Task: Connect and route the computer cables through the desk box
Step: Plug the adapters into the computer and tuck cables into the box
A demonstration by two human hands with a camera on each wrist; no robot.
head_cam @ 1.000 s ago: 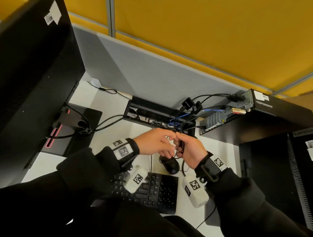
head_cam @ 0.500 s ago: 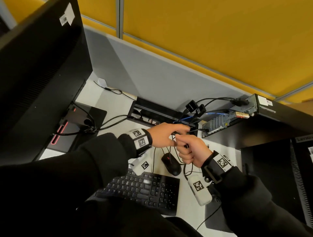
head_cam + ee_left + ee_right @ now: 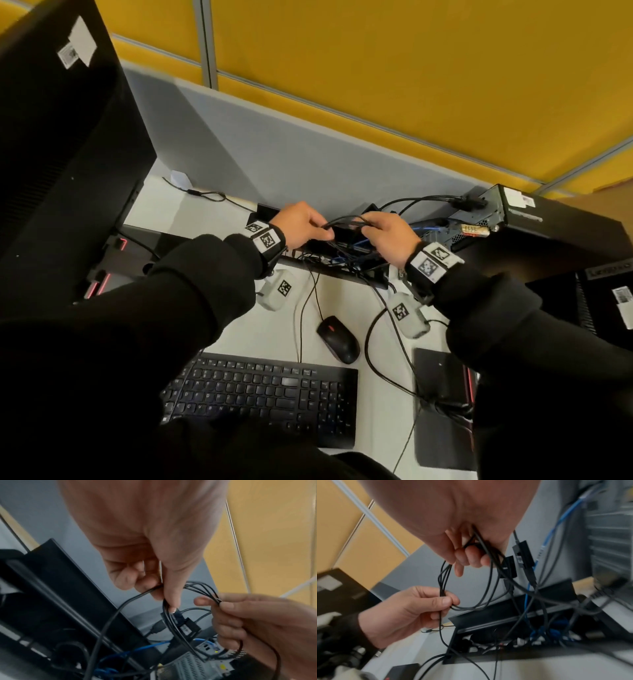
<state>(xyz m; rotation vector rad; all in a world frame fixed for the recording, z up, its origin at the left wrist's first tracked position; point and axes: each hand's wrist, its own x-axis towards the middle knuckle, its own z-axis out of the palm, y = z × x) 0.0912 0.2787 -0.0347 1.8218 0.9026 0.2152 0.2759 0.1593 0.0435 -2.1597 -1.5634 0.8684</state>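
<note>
A thin black cable [image 3: 346, 219], gathered into several loops, hangs between my two hands above the open black desk box [image 3: 342, 274] at the back of the desk. My left hand [image 3: 301, 224] pinches one end of the loops between thumb and fingers [image 3: 154, 588]. My right hand [image 3: 387, 233] grips the other end, its fingers [image 3: 467, 555] curled round the strands. In the right wrist view the cable [image 3: 471, 605] sags between the hands, and one strand drops past the left hand [image 3: 419, 608] toward the box [image 3: 505, 616]. Blue and black cables fill the box.
A small black computer [image 3: 534, 219] lies right of the box, with a blue cable [image 3: 428, 224] and black plugs at its rear. A mouse [image 3: 337, 339] and keyboard [image 3: 267, 394] sit nearer me. A monitor [image 3: 61, 154] stands left; a grey partition is behind.
Both hands have moved away from me, from over the mouse to above the desk box, and drawn apart. The looped cable is now stretched between them.
</note>
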